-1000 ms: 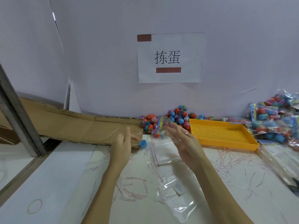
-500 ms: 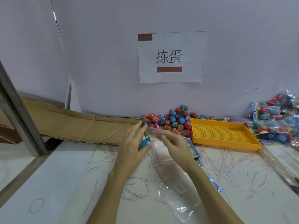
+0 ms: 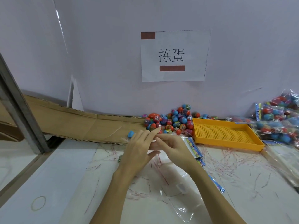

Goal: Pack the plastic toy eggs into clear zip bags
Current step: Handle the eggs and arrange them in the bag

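My left hand (image 3: pixel 140 147) and my right hand (image 3: pixel 175 147) meet over the table in front of the egg pile. Between them they hold the mouth of a clear zip bag (image 3: pixel 176 180). Its printed blue header (image 3: pixel 194 147) lies just right of my right hand. My left fingers stretch over the bag's edge with the thumb under it, and my right fingertips pinch the same edge. The bag's clear body trails toward me on the table. A heap of blue and orange toy eggs (image 3: pixel 172 122) sits against the wall. One loose blue egg (image 3: pixel 130 134) lies left of my left hand.
A yellow perforated tray (image 3: pixel 226 135) stands right of the heap. Filled bags of eggs (image 3: pixel 278 120) pile at the far right. Flat cardboard (image 3: pixel 72 123) lies along the wall on the left beside a metal post (image 3: pixel 19 110). Thin plastic strips litter the table, and a rubber band (image 3: pixel 38 202) lies near the left.
The right hand brought the bag down from in front of the egg pile to the table. The left hand moved right and closed in on the bag's mouth, so the hands now touch.
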Demonstrator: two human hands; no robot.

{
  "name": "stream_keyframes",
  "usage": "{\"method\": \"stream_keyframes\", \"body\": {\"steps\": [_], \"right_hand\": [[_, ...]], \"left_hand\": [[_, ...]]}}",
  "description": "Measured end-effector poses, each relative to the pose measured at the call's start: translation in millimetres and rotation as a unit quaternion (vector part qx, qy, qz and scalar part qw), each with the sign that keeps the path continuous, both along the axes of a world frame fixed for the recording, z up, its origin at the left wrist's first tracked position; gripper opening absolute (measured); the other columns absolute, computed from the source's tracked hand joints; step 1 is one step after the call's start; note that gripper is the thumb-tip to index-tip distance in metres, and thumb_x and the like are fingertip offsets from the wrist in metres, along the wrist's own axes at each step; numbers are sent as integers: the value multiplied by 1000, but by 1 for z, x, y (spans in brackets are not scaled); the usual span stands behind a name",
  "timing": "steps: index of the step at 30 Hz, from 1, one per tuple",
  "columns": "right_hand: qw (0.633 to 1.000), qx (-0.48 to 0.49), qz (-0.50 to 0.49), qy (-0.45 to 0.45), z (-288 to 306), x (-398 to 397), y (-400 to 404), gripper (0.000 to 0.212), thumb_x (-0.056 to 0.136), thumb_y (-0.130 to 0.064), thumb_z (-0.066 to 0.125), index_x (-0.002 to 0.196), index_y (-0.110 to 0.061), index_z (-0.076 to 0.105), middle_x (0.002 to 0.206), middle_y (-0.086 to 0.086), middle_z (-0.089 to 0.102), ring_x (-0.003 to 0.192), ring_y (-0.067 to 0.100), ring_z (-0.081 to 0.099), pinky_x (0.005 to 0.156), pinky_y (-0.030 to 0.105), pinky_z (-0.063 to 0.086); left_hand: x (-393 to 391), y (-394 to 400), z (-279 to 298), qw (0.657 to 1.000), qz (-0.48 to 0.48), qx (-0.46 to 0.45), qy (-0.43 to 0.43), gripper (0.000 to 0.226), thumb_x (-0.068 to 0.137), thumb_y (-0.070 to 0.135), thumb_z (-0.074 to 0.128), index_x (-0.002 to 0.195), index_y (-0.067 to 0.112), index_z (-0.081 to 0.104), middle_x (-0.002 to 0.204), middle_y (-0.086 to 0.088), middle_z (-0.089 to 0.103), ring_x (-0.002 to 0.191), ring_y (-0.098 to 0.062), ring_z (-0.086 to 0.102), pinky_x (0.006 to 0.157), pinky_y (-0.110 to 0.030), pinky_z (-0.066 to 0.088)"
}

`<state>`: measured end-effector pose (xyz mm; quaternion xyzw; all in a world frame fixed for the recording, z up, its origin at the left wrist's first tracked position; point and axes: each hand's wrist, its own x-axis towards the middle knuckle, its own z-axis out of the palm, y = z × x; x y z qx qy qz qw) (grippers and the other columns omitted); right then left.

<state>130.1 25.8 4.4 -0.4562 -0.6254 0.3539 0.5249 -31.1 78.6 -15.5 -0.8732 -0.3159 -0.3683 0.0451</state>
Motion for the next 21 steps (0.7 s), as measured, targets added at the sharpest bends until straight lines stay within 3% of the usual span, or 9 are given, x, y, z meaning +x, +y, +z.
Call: {"method": "stream_keyframes", "body": {"steps": [3, 7, 10, 13, 18, 21], "right_hand": [[999, -12, 14, 48, 4, 4, -1, 28, 107, -15, 50, 110, -4, 76, 99, 8, 79, 96, 23, 76, 83, 24, 59], [998, -12, 2, 66, 4, 4, 0, 33, 106, -24, 51, 110, -3, 77, 98, 10, 79, 96, 26, 76, 84, 29, 60], [999, -10, 4, 42, 5, 4, -1, 31, 106, -25, 51, 109, -10, 78, 99, 3, 80, 97, 18, 76, 84, 23, 58], [1000, 9, -14, -2, 5, 1, -2, 25, 107, -19, 50, 110, -25, 75, 101, -13, 77, 97, 5, 72, 85, 14, 53], [1000, -12, -15, -7, 3, -6, 0, 18, 104, -15, 55, 114, -23, 69, 101, -10, 78, 95, 11, 75, 81, 24, 59], [999, -2, -22, -49, 2, 1, 1, 22, 105, -19, 56, 113, -15, 75, 99, 1, 79, 95, 23, 75, 88, 44, 60]], "left_hand": [[-5, 0, 3, 996, -27, -81, -26, 69, 81, 14, 87, 144, 18, 59, 118, 1, 70, 108, -17, 63, 90, -33, 57], [-6, -1, 5, 997, -11, -63, -44, 56, 75, 11, 91, 127, 18, 70, 107, 3, 74, 96, -16, 68, 81, -31, 61], [-5, -1, 5, 999, 9, -18, -29, 63, 73, 22, 94, 131, 17, 70, 103, 2, 75, 90, -18, 70, 78, -32, 61], [-4, -1, 4, 999, 27, 27, -9, 76, 77, 42, 88, 144, 19, 60, 101, 9, 72, 90, -12, 64, 85, -29, 50], [-2, -1, 3, 999, 38, 27, -2, 77, 74, 29, 93, 143, 17, 61, 97, 6, 70, 85, -14, 66, 81, -28, 49], [-4, -2, 6, 999, 25, -27, -11, 58, 79, 28, 91, 132, 20, 69, 96, 7, 75, 82, -11, 68, 79, -18, 40]]}}
